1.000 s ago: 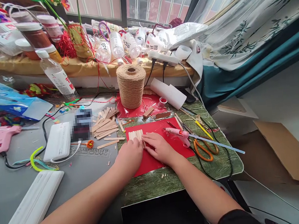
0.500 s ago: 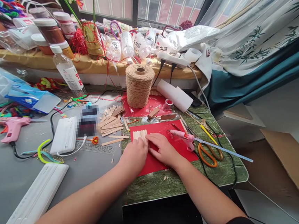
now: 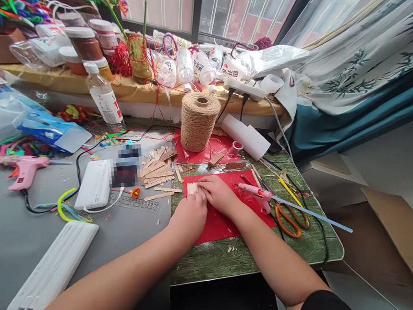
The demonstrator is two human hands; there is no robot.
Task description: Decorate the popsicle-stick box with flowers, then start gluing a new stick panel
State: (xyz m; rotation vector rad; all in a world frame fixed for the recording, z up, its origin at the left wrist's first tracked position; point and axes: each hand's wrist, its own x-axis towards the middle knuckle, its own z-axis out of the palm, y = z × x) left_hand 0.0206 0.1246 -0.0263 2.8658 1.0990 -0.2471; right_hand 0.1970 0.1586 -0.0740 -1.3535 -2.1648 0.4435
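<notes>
A small row of pale wooden craft sticks (image 3: 192, 187) lies side by side on a red sheet (image 3: 218, 228), partly hidden beneath my fingers. My left hand (image 3: 191, 216) is closed, its curled fingers gripping the row's near end. From the right, my right hand (image 3: 219, 197) bends its fingers over the row's right side and far end, close against the left fingers. The undersides of both hands are hidden. Just right of the hands, a pink glue gun (image 3: 255, 191) with a long clear glue stick rests on the sheet.
Loose craft sticks (image 3: 157, 171) are heaped to the left. A twine spool (image 3: 200, 122) stands behind the sheet. Orange-handled scissors (image 3: 288, 220) lie right, near the table edge. A second pink glue gun (image 3: 27, 168), white power banks (image 3: 53, 269) and a water bottle (image 3: 105, 101) occupy the left.
My right hand has shifted up toward the far end of the stick row. My left hand has slid slightly nearer to me. The whole view has also shifted a little.
</notes>
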